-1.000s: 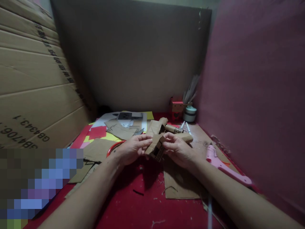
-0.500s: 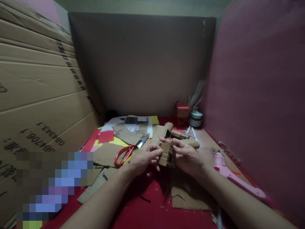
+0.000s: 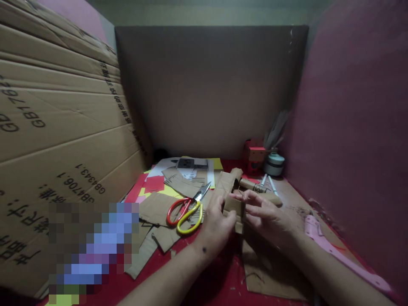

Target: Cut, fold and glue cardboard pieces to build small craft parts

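Note:
A small folded cardboard piece (image 3: 233,205) is held up between my two hands over the red tabletop. My left hand (image 3: 218,219) grips its left side, thumb pressed on the front face. On the opposite edge, the curled fingers of my right hand (image 3: 266,214) pinch the piece; their tips are partly hidden behind it. Just left of my left hand lie scissors (image 3: 188,212) with one red and one yellow handle, blades pointing away. Beneath my right forearm rests a flat cardboard sheet (image 3: 267,276).
A pink glue gun (image 3: 341,255) lies at the right. Cardboard scraps (image 3: 159,208) and coloured paper (image 3: 154,184) cover the left. Behind my hands are cardboard tubes (image 3: 251,185), white sticks (image 3: 272,185), a pale green jar (image 3: 274,164) and a small red box figure (image 3: 256,155). Tall panels enclose the table.
My left hand has closed further around the cardboard piece, its thumb now across the front. The piece has turned, so its ridged cut edge no longer shows. The whole view has shifted left.

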Demonstrator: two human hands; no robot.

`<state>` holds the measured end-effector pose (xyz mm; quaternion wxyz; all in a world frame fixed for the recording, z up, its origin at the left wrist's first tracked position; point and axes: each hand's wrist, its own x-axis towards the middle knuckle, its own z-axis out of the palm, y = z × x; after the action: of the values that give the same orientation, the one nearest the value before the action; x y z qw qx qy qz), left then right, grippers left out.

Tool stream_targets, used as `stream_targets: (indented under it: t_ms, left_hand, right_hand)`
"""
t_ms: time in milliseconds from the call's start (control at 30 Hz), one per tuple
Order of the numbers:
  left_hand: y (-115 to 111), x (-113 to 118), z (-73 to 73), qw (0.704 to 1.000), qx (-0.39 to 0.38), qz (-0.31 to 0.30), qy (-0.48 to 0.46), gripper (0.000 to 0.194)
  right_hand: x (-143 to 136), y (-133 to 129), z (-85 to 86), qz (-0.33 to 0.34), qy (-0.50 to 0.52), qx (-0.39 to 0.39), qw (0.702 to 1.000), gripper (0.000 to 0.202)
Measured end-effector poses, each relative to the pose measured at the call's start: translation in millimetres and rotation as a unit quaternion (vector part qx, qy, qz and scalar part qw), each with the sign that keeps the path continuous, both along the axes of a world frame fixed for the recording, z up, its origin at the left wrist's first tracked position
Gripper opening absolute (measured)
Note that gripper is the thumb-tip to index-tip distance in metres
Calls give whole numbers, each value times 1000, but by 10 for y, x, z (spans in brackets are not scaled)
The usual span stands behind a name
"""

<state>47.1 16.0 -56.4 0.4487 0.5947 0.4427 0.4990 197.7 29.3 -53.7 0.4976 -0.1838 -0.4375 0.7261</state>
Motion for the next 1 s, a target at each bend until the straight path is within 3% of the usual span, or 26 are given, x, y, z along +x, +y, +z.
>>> stream_targets:
  t_ms: [100, 233, 433, 567, 633, 700, 800, 900, 1000]
  left_hand:
    - [-109, 41, 15, 997, 76, -9, -9, 25]
    - [-188, 46, 117, 993, 79, -75, -50, 25]
    - [-185, 34, 104, 993, 54, -103, 16, 24]
    - [-224, 58, 92, 989, 83, -117, 41, 22]
    - [-240, 83, 94, 991, 42, -127, 20, 23]
    - [-246, 121, 83, 985, -60, -160, -35, 23]
    - [-255, 179, 48, 951, -184, -218, -121, 16]
    - [-273, 199, 36, 940, -183, -233, -171, 22]
    - [-283, 179, 75, 938, -161, -237, -196, 23]
  right_hand:
    - [-12, 7, -27, -20, -38, -5, 999, 38]
    - [-3, 11, -14, 9, -107, -47, 993, 31]
    - [-21, -55, 57, -141, -156, 18, 977, 18]
    - [64, -33, 95, -99, -163, 21, 981, 28]
    - [126, -13, 104, -81, -205, 45, 974, 30]
    - [174, -14, 111, -103, -256, 87, 957, 29]
    - [206, -58, 136, -145, -310, 148, 928, 28]
    - [201, -123, 177, -120, -274, 146, 943, 27]
    - [156, -193, 191, -10, -235, 77, 969, 32]
